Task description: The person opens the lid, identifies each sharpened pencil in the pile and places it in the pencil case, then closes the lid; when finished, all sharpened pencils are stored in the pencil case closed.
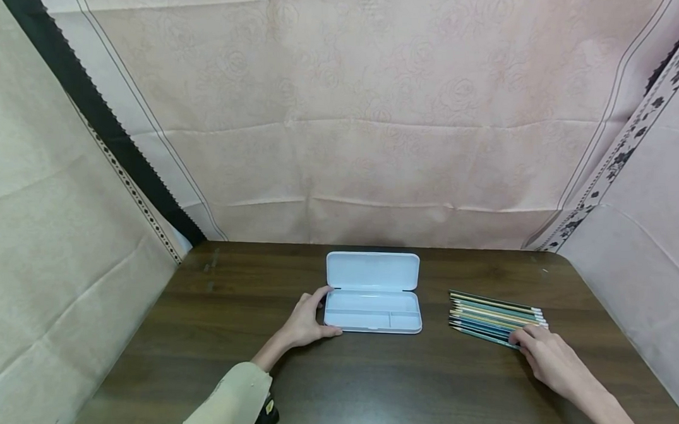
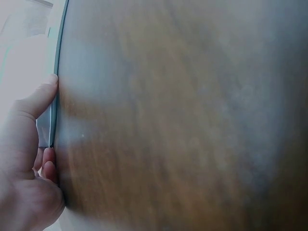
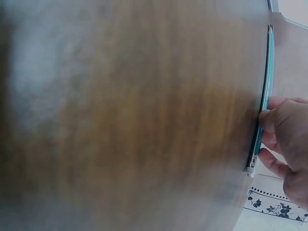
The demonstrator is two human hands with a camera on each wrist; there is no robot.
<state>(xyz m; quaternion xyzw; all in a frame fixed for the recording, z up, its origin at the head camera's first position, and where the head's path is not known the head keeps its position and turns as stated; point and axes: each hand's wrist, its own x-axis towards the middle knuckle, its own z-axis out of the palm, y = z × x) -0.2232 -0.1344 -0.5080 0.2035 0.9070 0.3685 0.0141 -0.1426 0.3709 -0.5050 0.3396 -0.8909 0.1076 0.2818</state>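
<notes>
An open light-blue pencil case [image 1: 374,311] lies on the table, its lid tipped back and its compartments bare. My left hand [image 1: 306,321] holds the case by its left end, thumb at the front corner and forefinger near the hinge. In the left wrist view, the thumb [image 2: 41,98] presses against the case's edge. To the right, several pencils [image 1: 491,310] lie side by side in a row, sharpened tips pointing left. My right hand [image 1: 552,360] pinches the nearest teal pencil [image 3: 270,62] toward its eraser end, covering part of it.
The dark wooden table [image 1: 377,384] spans the space beneath both hands. Pale patterned cloth [image 1: 376,144] hangs behind it, and more cloth [image 1: 645,250] borders the right side. A dark band [image 1: 104,119] runs down the cloth at left.
</notes>
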